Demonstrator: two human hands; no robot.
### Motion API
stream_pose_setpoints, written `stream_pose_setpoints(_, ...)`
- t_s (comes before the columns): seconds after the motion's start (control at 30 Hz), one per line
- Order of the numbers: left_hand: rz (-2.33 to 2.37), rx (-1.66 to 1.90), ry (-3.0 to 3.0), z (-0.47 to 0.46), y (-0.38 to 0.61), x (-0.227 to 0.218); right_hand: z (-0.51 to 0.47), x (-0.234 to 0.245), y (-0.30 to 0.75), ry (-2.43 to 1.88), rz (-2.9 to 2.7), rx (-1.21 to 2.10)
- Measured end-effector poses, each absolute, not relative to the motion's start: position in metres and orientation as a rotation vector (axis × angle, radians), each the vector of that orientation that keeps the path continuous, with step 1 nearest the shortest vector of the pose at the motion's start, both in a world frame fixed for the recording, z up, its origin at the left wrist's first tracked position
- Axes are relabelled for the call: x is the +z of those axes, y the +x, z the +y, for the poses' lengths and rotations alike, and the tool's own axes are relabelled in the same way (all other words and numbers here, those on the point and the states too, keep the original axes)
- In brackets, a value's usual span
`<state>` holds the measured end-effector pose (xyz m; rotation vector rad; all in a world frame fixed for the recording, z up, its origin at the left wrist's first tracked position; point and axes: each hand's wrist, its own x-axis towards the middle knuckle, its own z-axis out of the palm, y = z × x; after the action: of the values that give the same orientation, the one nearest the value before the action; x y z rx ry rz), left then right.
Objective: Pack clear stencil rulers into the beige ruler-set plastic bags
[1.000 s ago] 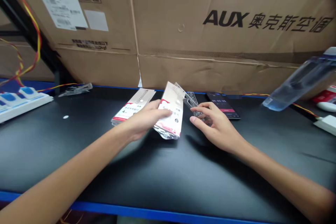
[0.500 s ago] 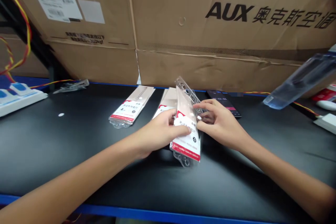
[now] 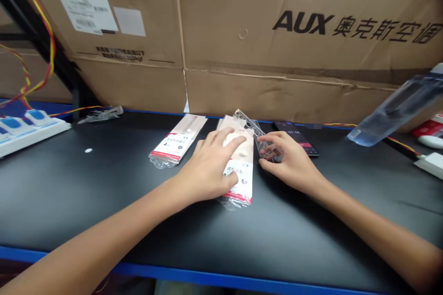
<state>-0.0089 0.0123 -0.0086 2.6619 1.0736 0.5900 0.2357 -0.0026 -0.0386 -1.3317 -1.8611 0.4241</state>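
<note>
Plastic-wrapped packet [image 3: 240, 189] is held down on the black surface [image 3: 104, 207] by the left hand [image 3: 207, 166], its fingers [image 3: 224, 140] spread flat across the packet, with nothing pinched. Just right of the packet's far end, a clear plastic strip [image 3: 258, 136] is covered by the curled fingers [image 3: 268, 137] of the right hand [image 3: 290, 161]; how firmly it is gripped cannot be told. A second packet [image 3: 176, 140] is laid to the left, and a black phone [image 3: 297, 137] to the far right.
</note>
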Motion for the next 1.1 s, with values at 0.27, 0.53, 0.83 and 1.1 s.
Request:
stream_pose_setpoints(0.27, 0.890, 0.416, 2.698, 0.006, 0.001, -0.011, -0.020, -0.021, 0.218, -1.191, -1.941, 0.263)
stream_pose_setpoints(0.53, 0.875, 0.411, 2.702, 0.004, 0.006, -0.017, -0.019, -0.028, 0.219, -1.182, -1.956, 0.420)
stream_pose_setpoints(0.83, 0.623, 0.427, 2.653, 0.003, 0.005, -0.025, -0.012, -0.029, 0.226, -1.195, -1.960, 0.365)
stream_pose_setpoints(1.1, 0.604, 0.436, 2.729, 0.002, 0.009, -0.023, -0.010, -0.023, 0.231, -1.320, -2.066, 0.322)
